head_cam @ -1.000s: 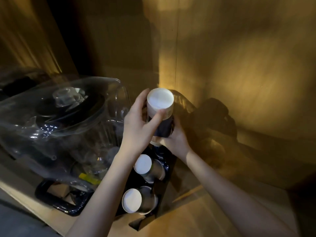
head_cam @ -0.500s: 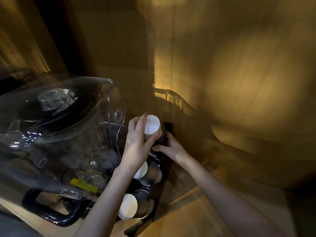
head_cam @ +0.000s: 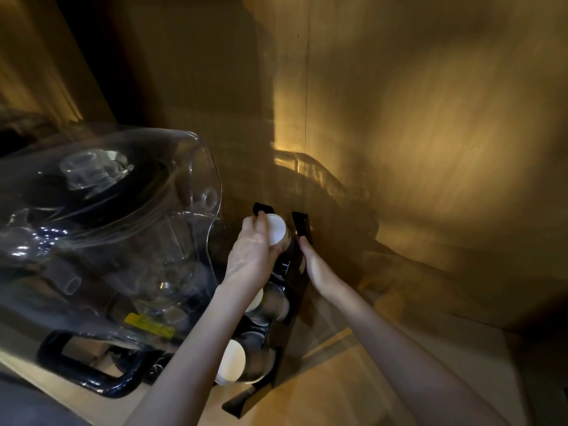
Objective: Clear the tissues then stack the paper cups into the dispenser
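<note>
A black cup dispenser (head_cam: 299, 229) stands on the wooden counter beside the wall. My left hand (head_cam: 252, 256) grips an upturned stack of paper cups (head_cam: 276, 230), its white base facing me, sunk into the dispenser's top slot. My right hand (head_cam: 316, 265) rests flat against the dispenser's right side, fingers pointing up. Two more cup stacks sit in lower slots: a middle stack (head_cam: 270, 301) and a lower stack (head_cam: 233, 362), both showing white bases. No tissues are visible.
A large clear water jug (head_cam: 101, 241) on a black-handled base (head_cam: 92, 379) fills the left, close to my left arm. Wooden wall panels (head_cam: 430, 149) rise behind and to the right. The light wooden counter (head_cam: 322, 395) extends in front of the dispenser.
The cup stack has gone down from above the dispenser into its top slot, with my left hand on it. My right hand has shifted from the stack to the dispenser's side.
</note>
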The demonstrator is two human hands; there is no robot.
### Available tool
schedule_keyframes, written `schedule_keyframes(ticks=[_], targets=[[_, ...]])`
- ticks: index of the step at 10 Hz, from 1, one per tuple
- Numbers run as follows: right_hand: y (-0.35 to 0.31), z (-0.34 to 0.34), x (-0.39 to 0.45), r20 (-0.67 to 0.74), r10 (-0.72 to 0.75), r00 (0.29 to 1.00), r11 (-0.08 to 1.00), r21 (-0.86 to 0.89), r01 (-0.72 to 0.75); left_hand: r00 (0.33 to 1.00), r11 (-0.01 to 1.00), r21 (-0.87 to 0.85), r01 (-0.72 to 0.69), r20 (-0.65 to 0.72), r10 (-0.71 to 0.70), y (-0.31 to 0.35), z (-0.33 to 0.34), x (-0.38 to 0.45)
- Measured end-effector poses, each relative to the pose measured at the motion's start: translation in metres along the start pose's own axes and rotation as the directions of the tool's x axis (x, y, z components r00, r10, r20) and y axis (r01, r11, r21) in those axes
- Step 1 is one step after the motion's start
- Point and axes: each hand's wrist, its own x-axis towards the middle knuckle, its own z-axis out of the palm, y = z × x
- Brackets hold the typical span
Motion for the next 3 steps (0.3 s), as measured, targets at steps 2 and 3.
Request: schedule_keyframes(ticks=[2,3], targets=[[-0.012,-0.015,-0.036,-0.134,-0.005,0.991,0.992,-0.124,-0.012,0.999,0.996,0.079,-0.033,0.01,0.032,0.002,0.005,0.001],[-0.033,-0.033,-0.066,-0.353,-0.119,0.928,0.981,0.104,0.165,0.996,0.998,0.066,0.013,0.084,-0.018,0.007,-0.005,0.005]])
